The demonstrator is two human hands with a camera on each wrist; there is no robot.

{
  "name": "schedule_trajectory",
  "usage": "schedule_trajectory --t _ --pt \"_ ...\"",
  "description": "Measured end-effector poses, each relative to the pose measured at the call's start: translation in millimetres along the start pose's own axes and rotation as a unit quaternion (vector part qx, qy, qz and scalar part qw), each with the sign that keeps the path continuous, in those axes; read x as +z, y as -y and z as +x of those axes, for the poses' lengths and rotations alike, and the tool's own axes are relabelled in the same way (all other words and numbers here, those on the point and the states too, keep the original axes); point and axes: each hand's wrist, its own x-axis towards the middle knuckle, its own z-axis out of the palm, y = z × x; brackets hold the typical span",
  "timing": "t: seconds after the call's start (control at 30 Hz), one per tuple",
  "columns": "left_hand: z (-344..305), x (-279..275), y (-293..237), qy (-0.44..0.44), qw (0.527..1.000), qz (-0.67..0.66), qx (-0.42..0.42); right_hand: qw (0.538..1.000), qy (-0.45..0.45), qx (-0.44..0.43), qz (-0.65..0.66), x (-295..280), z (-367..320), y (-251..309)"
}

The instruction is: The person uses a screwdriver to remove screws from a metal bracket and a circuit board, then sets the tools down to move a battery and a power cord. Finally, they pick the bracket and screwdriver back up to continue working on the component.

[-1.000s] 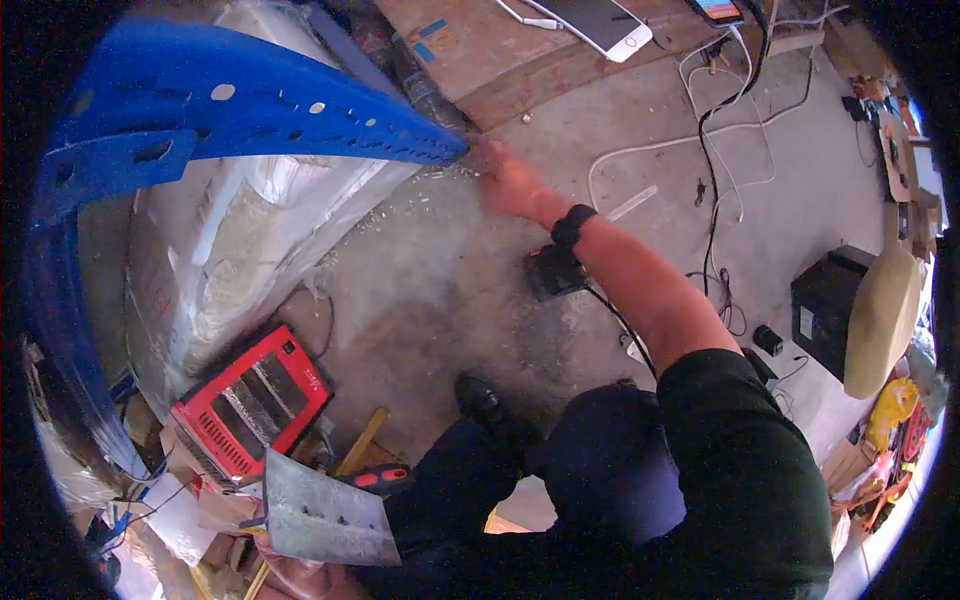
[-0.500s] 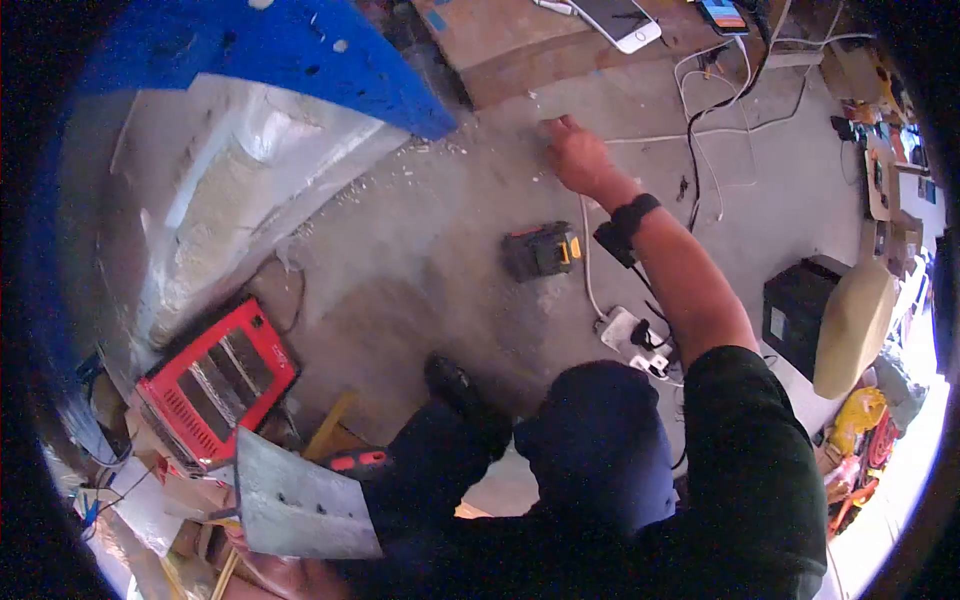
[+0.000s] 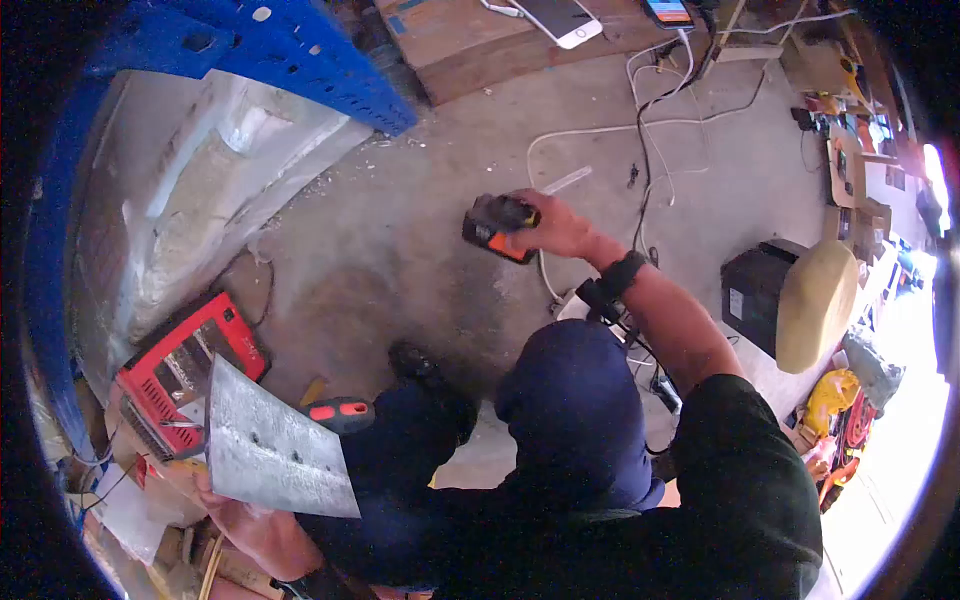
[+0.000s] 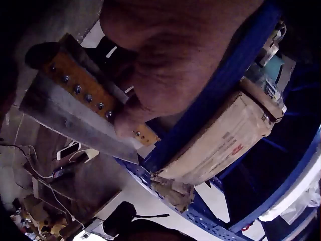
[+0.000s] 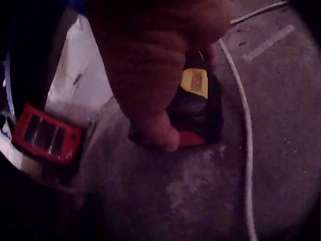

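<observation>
My right hand (image 3: 555, 228) grips a black power-tool battery (image 5: 193, 113) with a yellow patch and an orange part. In the right wrist view, the thumb lies along its near side, close over the concrete floor; my palm hides part of it. My left hand (image 4: 173, 70) holds a flat grey metal sheet (image 3: 280, 440), tilted at the lower left of the head view. A yellow strip (image 4: 88, 95) with a row of bolts runs along the sheet, under my fingers. A red and black handle (image 3: 340, 412) shows behind the sheet's upper edge.
A red heater (image 3: 190, 360) stands at the left beside a blue metal frame (image 3: 300, 55) and a plastic-wrapped bundle (image 3: 220, 170). White and black cables cross the floor. A phone (image 3: 560, 20) lies on a wooden board (image 3: 470, 60). To the right stands a black box (image 3: 750, 295).
My right hand has come from the blue frame's end, back across the floor, and taken hold of the battery. The left hand keeps the metal sheet, which has risen in the head view.
</observation>
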Motion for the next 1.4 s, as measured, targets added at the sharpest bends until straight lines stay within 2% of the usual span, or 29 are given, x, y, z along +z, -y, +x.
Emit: schedule_trajectory --t 0.03,0.07,0.1,0.17,0.2,0.27,0.3,0.37,0.4,0.43,0.5,0.53,0.57,0.63,0.7,0.77,0.8,0.87,0.9,0.97,1.0,1.07,1.1,1.13,1.2,1.23,1.3,1.37,1.4 --pt "0 4 0 -0.073 0.995 0.068 -0.01 0.982 -0.018 0.071 0.173 -6 -3 -14" --pt "1 8 0 -0.145 0.98 0.135 -0.019 0.929 -0.038 0.137 0.342 -13 -7 -27" --pt "5 10 0 -0.142 0.981 0.134 -0.019 0.929 -0.041 0.137 0.341 -22 -14 -31" --pt "12 12 2 -0.067 0.998 0.005 0.006 0.809 -0.066 0.161 0.561 -36 -24 -38" --pt "14 12 1 -0.068 0.998 0.005 0.006 0.81 -0.065 0.161 0.561 -43 -27 -44" --pt "17 13 -1 -0.019 0.999 -0.029 -0.01 0.769 -0.074 0.14 0.619 -58 -35 -58" --pt "16 13 -1 -0.018 0.999 -0.03 -0.01 0.769 -0.075 0.14 0.619 -61 -37 -63" --pt "18 14 0 -0.03 0.999 -0.028 -0.025 0.832 -0.131 0.202 0.5 -67 -47 -73" --pt "21 13 0 -0.023 0.999 -0.031 -0.026 0.899 -0.168 0.172 0.365 -64 -54 -69" --pt "25 10 0 0.011 0.997 -0.056 -0.044 0.898 -0.175 0.175 0.363 -62 -58 -66" --pt "28 11 0 0.05 0.994 -0.081 -0.06 0.931 -0.161 0.247 0.217 -59 -59 -62" --pt "29 12 -1 0.065 0.996 -0.05 -0.048 0.949 -0.155 0.226 0.153 -49 -59 -69" --pt "29 11 -2 0.079 0.996 -0.019 -0.036 0.948 -0.157 0.227 0.155 -41 -62 -76" --pt "31 4 3 0.091 0.995 -0.023 -0.037 0.968 -0.207 0.132 0.059 -19 -67 -65" --pt "34 11 1 0.103 0.994 -0.028 -0.037 0.967 -0.219 0.128 0.004 -8 -66 -59" --pt "32 21 -3 0.045 0.996 -0.073 -0.039 0.959 -0.234 0.115 -0.11 -3 -65 -56" --pt "32 16 -2 0.046 0.995 -0.074 -0.037 0.959 -0.236 0.115 -0.11 -2 -66 -58" --pt "33 0 5 0.013 0.998 -0.011 -0.057 0.958 -0.209 0.089 -0.177 -7 -66 -64" --pt "31 -4 9 0.016 0.998 -0.012 -0.056 0.957 -0.212 0.09 -0.177 -9 -65 -72" --pt "26 -10 21 0.026 0.999 0.014 0.039 0.967 -0.225 0.071 -0.092 -18 -57 -90" --pt "27 -25 28 0.036 0.998 0.028 0.052 0.968 -0.225 0.071 -0.091 -27 -52 -97" --pt "21 -19 20 0.022 0.997 0.057 0.054 0.947 -0.302 0.101 -0.051 -49 -37 -112" --pt "20 -16 15 0.01 0.995 0.086 0.056 0.947 -0.301 0.102 -0.049 -58 -29 -121" --pt "18 -17 11 0.01 0.995 0.087 0.055 0.936 -0.328 0.096 -0.087 -66 -21 -128" --pt "13 -21 5 -0.046 0.997 0.018 -0.057 0.924 -0.351 0.088 -0.124 -78 -2 -140" --pt "11 -21 6 -0.047 0.997 0.021 -0.057 0.919 -0.354 0.1 -0.142 -82 8 -140" --pt "6 -22 6 -0.018 0.987 0.158 0.029 0.916 -0.353 0.112 -0.156 -86 22 -136" --pt "-2 -23 4 0.011 0.949 0.294 0.112 0.911 -0.324 0.179 -0.182 -92 32 -122" --pt "-6 -28 4 0.027 0.921 0.358 0.152 0.913 -0.303 0.181 -0.204 -92 37 -122"
